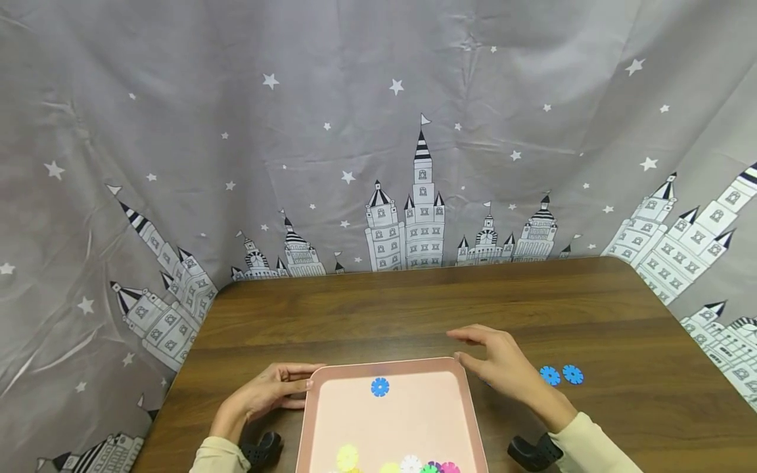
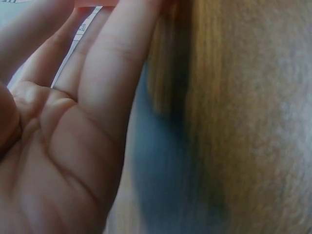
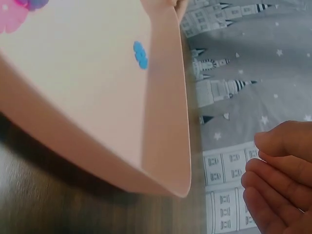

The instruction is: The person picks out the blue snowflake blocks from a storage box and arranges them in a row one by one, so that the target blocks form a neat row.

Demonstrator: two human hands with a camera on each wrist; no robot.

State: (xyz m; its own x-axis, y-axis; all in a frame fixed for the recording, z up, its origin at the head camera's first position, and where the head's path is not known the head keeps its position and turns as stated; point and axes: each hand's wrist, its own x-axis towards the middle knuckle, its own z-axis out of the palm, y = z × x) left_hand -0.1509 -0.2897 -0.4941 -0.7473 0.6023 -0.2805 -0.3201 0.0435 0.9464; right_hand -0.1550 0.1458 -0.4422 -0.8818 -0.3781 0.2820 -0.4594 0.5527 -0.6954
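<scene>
A pink square tray (image 1: 390, 420) sits at the near middle of the table, cut off by the head view's lower edge. My left hand (image 1: 265, 394) holds its far left corner, thumb at the rim and fingers outside. Beside the far right corner is my right hand (image 1: 503, 368), thumb and fingers apart; the right wrist view shows a gap between it and the tray wall. Inside the tray, a blue notched disc (image 1: 380, 387) lies near the far wall. Yellow (image 1: 347, 457), white (image 1: 411, 464), green and pink (image 1: 451, 467) discs lie at the near side, partly cut off.
Two more blue discs (image 1: 561, 375) lie on the wooden table (image 1: 378, 315) right of the right hand. A small blue bit shows beneath that hand. A grey curtain (image 1: 355, 131) printed with castles and stars hangs behind the table. Black devices (image 1: 535, 453) are on both wrists.
</scene>
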